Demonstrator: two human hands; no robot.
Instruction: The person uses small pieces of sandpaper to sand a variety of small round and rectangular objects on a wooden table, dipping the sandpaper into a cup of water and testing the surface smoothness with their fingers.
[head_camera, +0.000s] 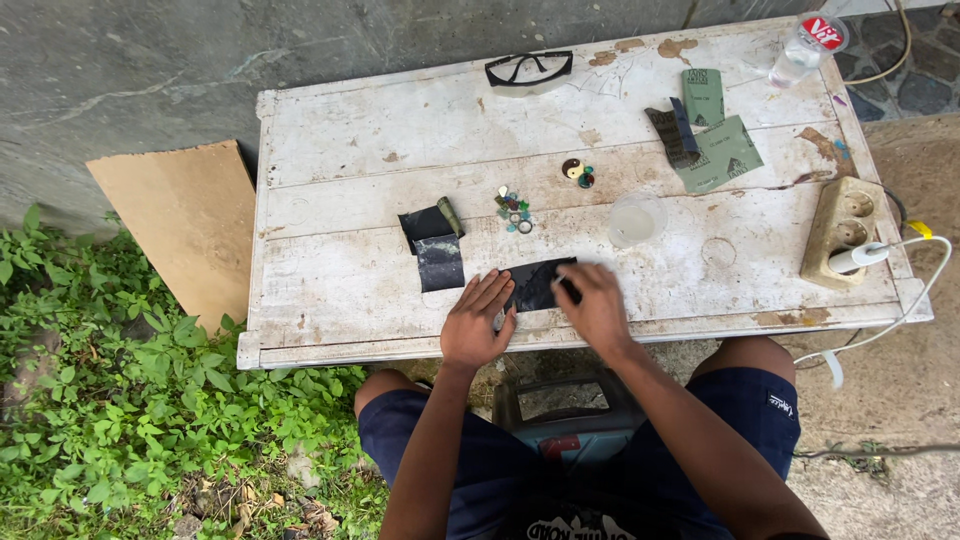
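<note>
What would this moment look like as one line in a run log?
left hand: flat on table, touching dark sheet | right hand: pressing on dark sheet | nearby: plastic cup, small beads

Table (330, 300): set against a stone wall, a board (185, 225) leaned to its left, plants (110, 400) on the ground at the near left.

On the table, near edge, centre: an abrasive sheet (537, 285) is lain flat, with the left hand (478, 320) pressed at its left end and the right hand (597, 305) laid over its right part. Left of these: two more sheets (435, 245), overlapped. Behind the hands: a cluster of small stones (514, 212), with a second small cluster (577, 173) further back and to the right. Right of the stones: a cup (635, 220). Far edge, centre: safety glasses (529, 68). Far right: folded sandpaper sheets (712, 140), a bottle (805, 48) at the corner behind them. Right edge: a socket block (845, 230), a plug (860, 257) inserted in it.
</note>
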